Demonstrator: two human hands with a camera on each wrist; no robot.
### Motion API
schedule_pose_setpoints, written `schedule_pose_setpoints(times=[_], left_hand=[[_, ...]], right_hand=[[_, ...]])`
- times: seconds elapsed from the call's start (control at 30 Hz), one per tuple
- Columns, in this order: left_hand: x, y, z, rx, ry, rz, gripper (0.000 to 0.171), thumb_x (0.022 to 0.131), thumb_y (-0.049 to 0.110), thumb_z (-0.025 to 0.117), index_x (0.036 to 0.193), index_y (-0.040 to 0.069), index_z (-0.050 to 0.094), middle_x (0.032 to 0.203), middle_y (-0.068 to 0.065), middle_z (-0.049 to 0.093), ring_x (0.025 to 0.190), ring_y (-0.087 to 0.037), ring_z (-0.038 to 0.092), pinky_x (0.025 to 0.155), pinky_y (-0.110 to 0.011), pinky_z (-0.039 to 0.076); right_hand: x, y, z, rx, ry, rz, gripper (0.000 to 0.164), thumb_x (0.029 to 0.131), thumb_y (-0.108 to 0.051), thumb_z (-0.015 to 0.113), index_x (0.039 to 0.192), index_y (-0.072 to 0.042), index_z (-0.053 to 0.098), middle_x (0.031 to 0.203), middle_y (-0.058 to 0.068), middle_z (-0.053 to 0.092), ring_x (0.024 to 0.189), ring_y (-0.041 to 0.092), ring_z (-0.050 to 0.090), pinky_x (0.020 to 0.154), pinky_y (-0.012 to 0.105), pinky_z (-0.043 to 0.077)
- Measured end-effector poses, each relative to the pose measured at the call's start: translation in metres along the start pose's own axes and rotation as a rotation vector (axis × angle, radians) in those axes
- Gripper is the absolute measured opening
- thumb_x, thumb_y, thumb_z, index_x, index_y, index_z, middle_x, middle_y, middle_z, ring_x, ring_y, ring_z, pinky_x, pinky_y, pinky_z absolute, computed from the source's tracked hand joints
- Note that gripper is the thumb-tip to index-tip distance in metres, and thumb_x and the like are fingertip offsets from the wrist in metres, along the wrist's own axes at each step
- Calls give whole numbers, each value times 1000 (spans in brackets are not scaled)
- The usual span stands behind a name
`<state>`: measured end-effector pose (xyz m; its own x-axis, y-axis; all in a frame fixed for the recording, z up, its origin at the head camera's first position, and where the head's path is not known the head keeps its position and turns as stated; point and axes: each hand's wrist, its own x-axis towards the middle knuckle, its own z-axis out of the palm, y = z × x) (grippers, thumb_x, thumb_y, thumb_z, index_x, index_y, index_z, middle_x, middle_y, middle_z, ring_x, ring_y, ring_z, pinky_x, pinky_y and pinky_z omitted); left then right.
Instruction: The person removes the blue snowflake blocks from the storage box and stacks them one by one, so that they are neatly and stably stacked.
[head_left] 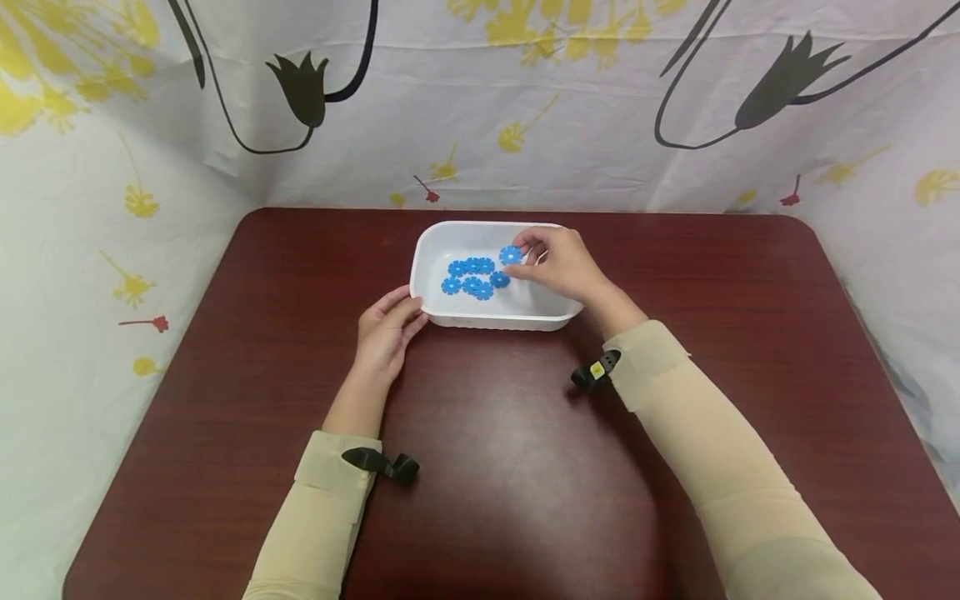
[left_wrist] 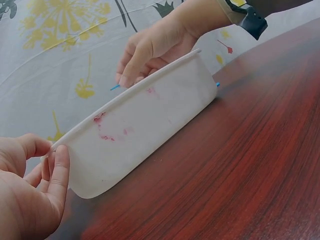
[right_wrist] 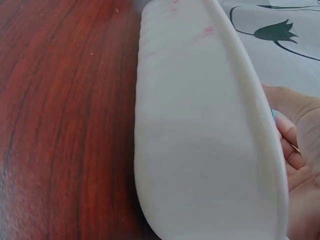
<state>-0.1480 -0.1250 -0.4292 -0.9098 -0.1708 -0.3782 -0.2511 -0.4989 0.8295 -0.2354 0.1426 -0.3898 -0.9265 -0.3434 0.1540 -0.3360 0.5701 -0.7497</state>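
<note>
Above the floor of the tray (head_left: 491,322), one blue disc (head_left: 511,255) is pinched between the thumb and fingers of the right hand (head_left: 558,262). By the left hand (head_left: 388,329), the tray is gripped at its near left corner, the rim being clasped between thumb and fingers. Left of the right-hand grip, and lower, the other discs (head_left: 484,291) are scattered on the tray floor, several overlapping; one is seen just on the near side of the pinched disc, close to the right thumb. Right of the left-hand grip, red marks (left_wrist: 102,127) are borne by the tray's outer wall. Beneath both grips, the tray is supported by a dark red table (head_left: 517,433). Beyond them, a patterned cloth (head_left: 480,125) is seen.
</note>
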Motion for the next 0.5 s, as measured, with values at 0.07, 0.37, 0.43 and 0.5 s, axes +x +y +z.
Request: schedule_pose_setpoints(times=[0.07,0.37,0.43,0.5], left_hand=[[0,0,0,-5,-1,-4,38,93,-3,68,130,-5,59,103,-9,65,79,-14,67,80,-24,62],[0,0,0,8,7,-6,38,93,-3,69,130,-4,60,114,-13,63,81,-15,67,82,-25,62],[0,0,0,3,8,-8,38,93,-3,69,130,-5,60,113,-13,63,81,-15,67,82,-25,62],[0,0,0,-7,7,-10,38,93,-3,69,130,-5,60,113,-14,63,81,-16,67,82,-25,62]], right_hand=[[-2,-1,-3,10,8,-6,35,78,-15,89,106,-2,72,89,10,68,80,18,63,64,18,48],[-12,0,-25,-7,48,9,36,79,-15,89,107,-3,71,94,9,68,76,20,59,58,19,45],[-14,3,-30,-12,60,18,36,79,-16,89,108,-3,71,95,8,68,75,20,59,57,18,45],[-17,6,-35,-11,74,31,36,79,-16,89,108,-4,71,95,8,68,73,20,57,56,19,44]])
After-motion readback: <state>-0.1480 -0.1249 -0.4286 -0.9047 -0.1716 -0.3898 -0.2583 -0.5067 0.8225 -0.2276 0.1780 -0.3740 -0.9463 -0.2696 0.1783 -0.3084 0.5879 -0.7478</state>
